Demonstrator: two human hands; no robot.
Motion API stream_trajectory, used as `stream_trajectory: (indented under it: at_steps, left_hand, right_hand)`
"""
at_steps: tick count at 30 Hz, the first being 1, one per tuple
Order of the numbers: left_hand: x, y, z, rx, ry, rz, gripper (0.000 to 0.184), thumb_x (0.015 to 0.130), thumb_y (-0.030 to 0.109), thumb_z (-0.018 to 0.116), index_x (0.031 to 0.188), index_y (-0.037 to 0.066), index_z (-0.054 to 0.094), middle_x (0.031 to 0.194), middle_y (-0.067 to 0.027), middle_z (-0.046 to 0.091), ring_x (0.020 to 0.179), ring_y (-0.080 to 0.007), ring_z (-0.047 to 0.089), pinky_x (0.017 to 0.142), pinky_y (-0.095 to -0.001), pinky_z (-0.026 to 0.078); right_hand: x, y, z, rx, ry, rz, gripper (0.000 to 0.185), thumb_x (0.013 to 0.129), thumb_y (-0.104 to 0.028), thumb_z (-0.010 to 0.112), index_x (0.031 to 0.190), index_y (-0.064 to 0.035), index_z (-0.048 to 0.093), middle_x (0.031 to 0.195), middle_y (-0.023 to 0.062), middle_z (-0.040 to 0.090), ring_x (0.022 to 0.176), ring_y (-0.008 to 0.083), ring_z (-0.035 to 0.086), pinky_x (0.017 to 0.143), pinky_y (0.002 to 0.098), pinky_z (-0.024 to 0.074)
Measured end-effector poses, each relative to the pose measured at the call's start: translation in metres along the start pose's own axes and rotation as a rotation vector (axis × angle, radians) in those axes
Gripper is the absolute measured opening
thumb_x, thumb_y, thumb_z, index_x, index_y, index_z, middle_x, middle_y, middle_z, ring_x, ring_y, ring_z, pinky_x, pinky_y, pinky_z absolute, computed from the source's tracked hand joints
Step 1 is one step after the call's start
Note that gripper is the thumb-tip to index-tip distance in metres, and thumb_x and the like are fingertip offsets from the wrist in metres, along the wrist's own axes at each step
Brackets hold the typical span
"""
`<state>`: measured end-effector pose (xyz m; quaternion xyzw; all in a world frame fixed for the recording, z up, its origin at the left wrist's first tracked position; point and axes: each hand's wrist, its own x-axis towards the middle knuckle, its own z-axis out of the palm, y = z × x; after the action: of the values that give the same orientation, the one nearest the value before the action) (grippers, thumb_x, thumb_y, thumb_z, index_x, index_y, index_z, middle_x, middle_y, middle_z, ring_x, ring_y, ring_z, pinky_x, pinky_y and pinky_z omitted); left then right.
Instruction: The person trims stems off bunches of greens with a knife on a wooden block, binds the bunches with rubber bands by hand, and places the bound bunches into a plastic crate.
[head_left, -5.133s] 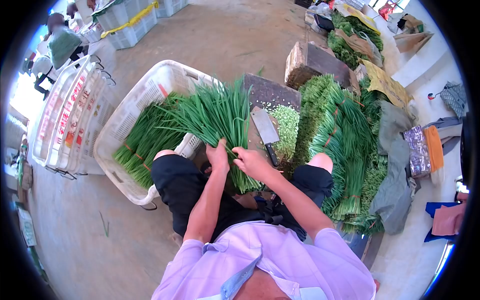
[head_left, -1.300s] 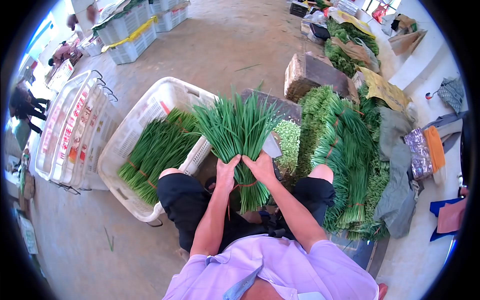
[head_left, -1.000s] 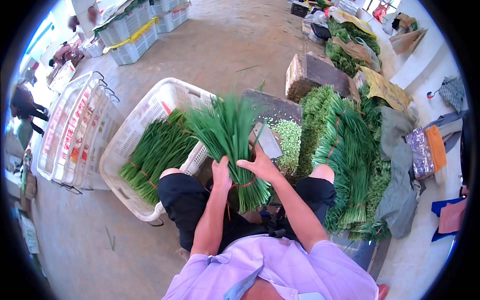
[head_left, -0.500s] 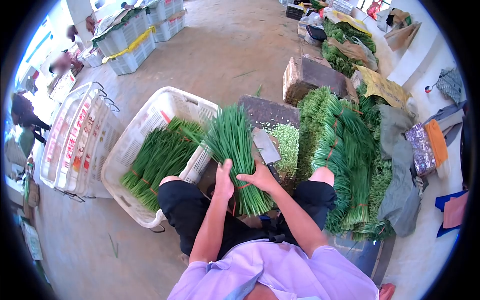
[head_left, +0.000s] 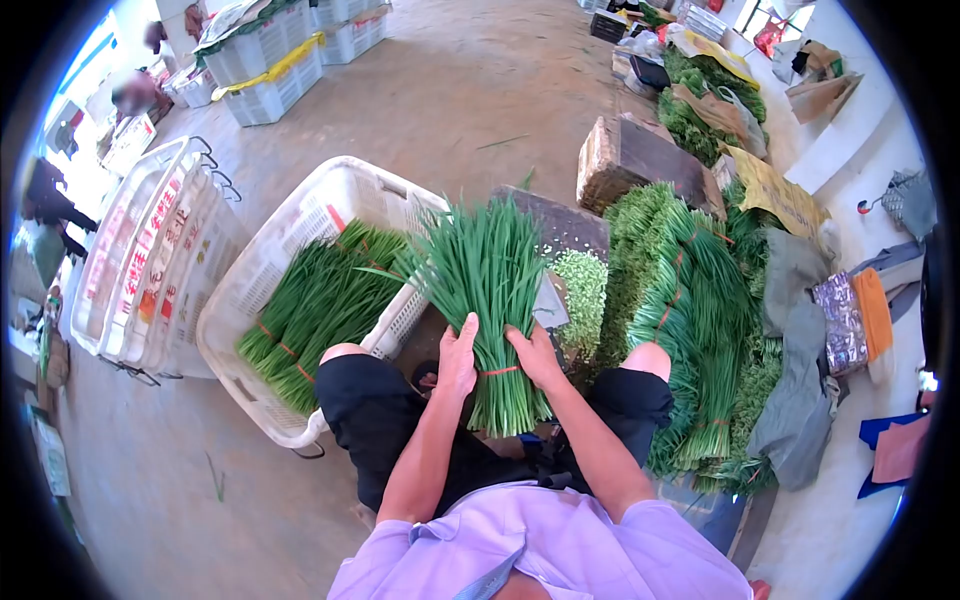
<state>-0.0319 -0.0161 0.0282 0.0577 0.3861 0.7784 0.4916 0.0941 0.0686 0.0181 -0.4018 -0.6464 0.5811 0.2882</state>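
Observation:
A bundle of long green stalks point(head_left: 490, 290), tied low down with a red band, is held upright between my two hands over my lap. My left hand point(head_left: 458, 355) presses on its left side, and my right hand point(head_left: 534, 355) grips its right side. Left of them, a white basket point(head_left: 235, 300) holds more tied green bundles point(head_left: 320, 300). Behind the held bundle is a dark board point(head_left: 565, 222) with chopped pale-green pieces point(head_left: 580, 290). A cleaver's blade point(head_left: 550, 303) shows partly there; its handle is hidden.
Many green bundles point(head_left: 700, 320) are piled on the right beside a grey cloth point(head_left: 800, 390). A dark box point(head_left: 650, 165) stands beyond the board. Stacked white baskets point(head_left: 150, 270) stand at the left. More crates point(head_left: 270, 90) are farther back, with people point(head_left: 50, 205) at the far left.
The untied bunch seen earliest is now banded. Since half a second ago, the bundle has turned more upright and its leaves spread wider; both hands have shifted slightly right with it.

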Motion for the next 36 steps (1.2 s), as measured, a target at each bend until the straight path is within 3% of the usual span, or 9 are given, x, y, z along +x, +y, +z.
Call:
stream_trajectory:
  at_steps: [8, 15, 17, 19, 21, 22, 24, 28, 36]
  left_hand:
    - [0.004, -0.006, -0.007, 0.024, -0.009, -0.077, 0.058, 0.099, 0.036, 0.063, 0.141, 0.002, 0.044, 0.130, -0.0096, 0.059, 0.114, -0.0200, 0.059, 0.097, -0.0368, 0.050]
    - [-0.008, 0.001, 0.009, 0.173, -0.151, 0.002, 0.066, 0.084, 0.014, 0.078, 0.139, 0.003, 0.044, 0.127, -0.0108, 0.060, 0.115, -0.0199, 0.059, 0.101, -0.0371, 0.047]
    - [-0.010, 0.001, 0.010, 0.142, -0.176, 0.015, 0.067, 0.080, 0.005, 0.078, 0.137, 0.003, 0.044, 0.126, -0.0109, 0.061, 0.111, -0.0201, 0.061, 0.098, -0.0374, 0.050]
    - [-0.011, 0.000, 0.011, 0.123, -0.148, 0.023, 0.067, 0.078, -0.001, 0.076, 0.136, 0.002, 0.044, 0.123, -0.0105, 0.061, 0.107, -0.0201, 0.063, 0.096, -0.0369, 0.052]
    - [-0.009, 0.001, 0.011, 0.183, -0.146, 0.073, 0.068, 0.076, -0.003, 0.074, 0.136, 0.003, 0.043, 0.121, -0.0091, 0.061, 0.107, -0.0193, 0.062, 0.095, -0.0359, 0.052]
    - [-0.009, 0.002, 0.012, 0.185, -0.151, 0.071, 0.068, 0.076, -0.003, 0.074, 0.136, 0.003, 0.043, 0.121, -0.0091, 0.061, 0.107, -0.0193, 0.062, 0.095, -0.0359, 0.052]
    - [-0.009, 0.004, 0.016, 0.243, -0.148, 0.096, 0.070, 0.074, -0.004, 0.073, 0.137, 0.004, 0.042, 0.118, -0.0073, 0.059, 0.106, -0.0189, 0.061, 0.093, -0.0349, 0.052]
    - [-0.011, 0.005, 0.017, 0.246, -0.168, 0.108, 0.073, 0.074, -0.006, 0.072, 0.139, 0.006, 0.041, 0.118, -0.0066, 0.058, 0.107, -0.0185, 0.061, 0.091, -0.0342, 0.053]
    - [-0.026, 0.021, 0.025, 0.460, -0.145, 0.215, 0.075, 0.072, 0.005, 0.077, 0.137, 0.005, 0.040, 0.120, -0.0092, 0.057, 0.111, -0.0183, 0.056, 0.096, -0.0343, 0.049]
  right_hand:
    - [-0.003, -0.008, -0.002, 0.061, -0.072, 0.033, 0.048, 0.097, -0.020, 0.057, 0.139, 0.0016, 0.050, 0.129, 0.0114, 0.061, 0.114, 0.0201, 0.057, 0.101, 0.0346, 0.0443]
    - [-0.009, -0.025, -0.012, -0.089, -0.066, 0.008, 0.049, 0.098, -0.027, 0.057, 0.136, 0.0029, 0.052, 0.128, 0.0157, 0.063, 0.115, 0.0251, 0.060, 0.100, 0.0368, 0.0448]
    - [-0.003, -0.038, -0.026, -0.470, -0.226, 0.019, 0.048, 0.097, -0.034, 0.058, 0.127, 0.0038, 0.059, 0.117, 0.0220, 0.068, 0.109, 0.0305, 0.065, 0.095, 0.0391, 0.0481]
    - [0.004, -0.067, -0.039, -0.796, -0.249, 0.068, 0.049, 0.095, -0.044, 0.060, 0.113, 0.0004, 0.069, 0.097, 0.0237, 0.072, 0.089, 0.0383, 0.070, 0.079, 0.0432, 0.0536]
    - [0.004, -0.109, -0.042, -0.961, -0.195, 0.008, 0.039, 0.094, -0.035, 0.064, 0.107, 0.0015, 0.070, 0.089, 0.0197, 0.072, 0.078, 0.0303, 0.071, 0.069, 0.0399, 0.0538]
    - [0.005, -0.118, -0.038, -0.960, -0.190, 0.011, 0.039, 0.094, -0.035, 0.064, 0.107, 0.0015, 0.070, 0.089, 0.0197, 0.072, 0.078, 0.0303, 0.071, 0.069, 0.0399, 0.0538]
    - [0.006, -0.130, -0.019, -0.457, -0.120, -0.236, 0.030, 0.089, -0.023, 0.070, 0.102, 0.0031, 0.067, 0.087, 0.0216, 0.070, 0.078, 0.0342, 0.069, 0.072, 0.0431, 0.0527]
    - [0.023, -0.123, 0.009, -0.490, -0.143, -0.443, 0.025, 0.088, -0.013, 0.070, 0.105, 0.0049, 0.064, 0.077, 0.0149, 0.067, 0.064, 0.0293, 0.065, 0.064, 0.0376, 0.0526]
    - [0.026, -0.115, 0.011, -0.147, -0.217, -0.074, 0.017, 0.092, -0.017, 0.069, 0.087, -0.0012, 0.067, 0.065, 0.0043, 0.063, 0.055, 0.0091, 0.059, 0.049, 0.0260, 0.0460]
